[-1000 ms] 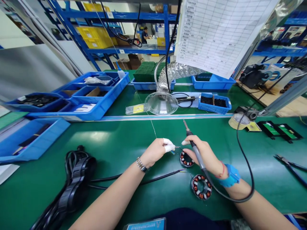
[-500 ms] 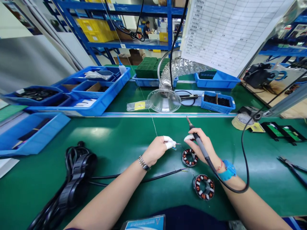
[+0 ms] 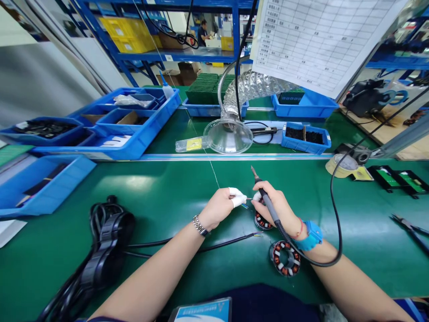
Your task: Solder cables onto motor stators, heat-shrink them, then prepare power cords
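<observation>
My left hand (image 3: 219,206), white covers on its fingertips, pinches thin coloured wires (image 3: 245,205) that stick out to the right. A fine solder wire (image 3: 213,171) runs down from above to this hand. In my right hand (image 3: 280,206) lies a soldering iron (image 3: 269,206), its tip pointing up and away. The right thumb and forefinger meet the wire end close to the left fingertips. Partly hidden under the right hand is a copper-wound stator (image 3: 262,221). Another stator (image 3: 285,258) lies nearer me. A black cable (image 3: 231,242) with stripped ends passes beneath my left forearm.
Coiled black cables (image 3: 109,241) lie at left, near blue bins (image 3: 134,145). A clear fume funnel (image 3: 228,139) stands beyond my hands. Pliers (image 3: 410,230), a tape roll (image 3: 342,165) and black-framed green boards (image 3: 385,176) are on the right. A paper sheet (image 3: 321,40) hangs above.
My right hand has moved left with the soldering iron, and its fingertips now reach the wire end. It covers more of the farther stator. My left hand has stayed nearly still.
</observation>
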`<action>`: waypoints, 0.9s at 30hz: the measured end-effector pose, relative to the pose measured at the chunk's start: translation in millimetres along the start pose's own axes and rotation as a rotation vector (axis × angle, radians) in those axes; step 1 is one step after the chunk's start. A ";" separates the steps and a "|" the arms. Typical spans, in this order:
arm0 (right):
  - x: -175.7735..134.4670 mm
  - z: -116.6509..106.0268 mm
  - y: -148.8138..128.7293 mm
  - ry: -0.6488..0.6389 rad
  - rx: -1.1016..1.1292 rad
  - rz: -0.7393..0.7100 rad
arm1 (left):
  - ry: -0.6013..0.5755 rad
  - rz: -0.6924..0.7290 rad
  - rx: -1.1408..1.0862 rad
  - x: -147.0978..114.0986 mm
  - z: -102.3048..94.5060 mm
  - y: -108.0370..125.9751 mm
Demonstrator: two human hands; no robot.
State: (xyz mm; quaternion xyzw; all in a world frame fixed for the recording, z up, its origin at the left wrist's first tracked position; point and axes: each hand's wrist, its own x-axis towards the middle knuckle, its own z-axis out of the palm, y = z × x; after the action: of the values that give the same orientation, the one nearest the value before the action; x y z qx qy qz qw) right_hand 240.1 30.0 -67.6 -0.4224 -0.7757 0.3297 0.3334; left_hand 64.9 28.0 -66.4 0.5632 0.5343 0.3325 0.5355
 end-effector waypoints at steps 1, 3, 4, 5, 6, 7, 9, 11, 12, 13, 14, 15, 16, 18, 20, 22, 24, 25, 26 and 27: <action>-1.0 -2.9 -1.9 -0.002 -0.006 -0.004 | -0.005 0.008 0.008 0.1 0.0 -0.6; -4.4 -12.7 -6.6 0.021 -0.047 -0.013 | -0.015 0.028 0.050 0.0 -0.5 -1.2; -6.7 -19.2 -9.1 0.053 -0.073 -0.014 | -0.021 0.039 0.082 -0.2 -0.9 -1.3; -9.4 -26.3 -11.5 0.092 -0.097 -0.012 | -0.027 0.051 0.118 -0.4 -1.4 -1.2; -12.3 -33.6 -13.7 0.128 -0.116 -0.013 | -0.032 0.061 0.152 -0.7 -1.8 -1.1; -15.2 -40.8 -15.7 0.149 -0.131 -0.021 | -0.036 0.070 0.182 -0.9 -2.1 -0.9; -20.7 -52.8 -18.3 0.170 -0.161 -0.060 | -0.041 0.082 0.229 -1.4 -2.6 -0.6; -24.8 -60.2 -18.8 0.186 -0.184 -0.102 | -0.044 0.093 0.265 -1.7 -2.8 0.0; -26.2 -62.0 -18.2 0.204 -0.175 -0.108 | -0.044 0.097 0.281 -1.9 -3.0 0.3; -27.1 -62.7 -17.1 0.220 -0.148 -0.099 | -0.045 0.100 0.295 -2.0 -3.1 0.7; -27.6 -62.4 -15.7 0.229 -0.104 -0.077 | -0.045 0.102 0.306 -2.0 -3.3 1.1; -27.7 -61.5 -14.0 0.233 -0.047 -0.045 | -0.047 0.102 0.316 -1.9 -3.4 1.5; -27.6 -60.3 -12.1 0.234 0.016 -0.008 | -0.049 0.103 0.325 -1.8 -3.6 1.9; -27.1 -57.4 -8.6 0.233 0.136 0.059 | -0.052 0.110 0.339 -1.5 -3.8 2.4; -26.6 -55.2 -6.1 0.232 0.208 0.106 | -0.050 0.116 0.351 -1.1 -3.8 2.6; -26.2 -54.1 -5.0 0.226 0.226 0.129 | -0.047 0.116 0.352 -0.7 -3.6 2.3; -26.0 -53.8 -4.9 0.217 0.220 0.144 | -0.045 0.112 0.344 -0.2 -3.4 1.6; -25.8 -53.9 -4.9 0.213 0.216 0.149 | -0.045 0.111 0.338 0.0 -3.3 1.1; -25.7 -54.1 -4.9 0.208 0.215 0.154 | -0.045 0.110 0.335 0.3 -3.3 0.6; -25.6 -54.2 -4.7 0.204 0.215 0.159 | -0.045 0.110 0.333 0.6 -3.3 0.1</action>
State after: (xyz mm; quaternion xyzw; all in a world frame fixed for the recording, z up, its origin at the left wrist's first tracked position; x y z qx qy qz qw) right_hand 292.0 18.0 -39.7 -0.4756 -0.6623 0.3914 0.4266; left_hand 62.0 29.3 -65.7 0.6798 0.5382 0.2557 0.4275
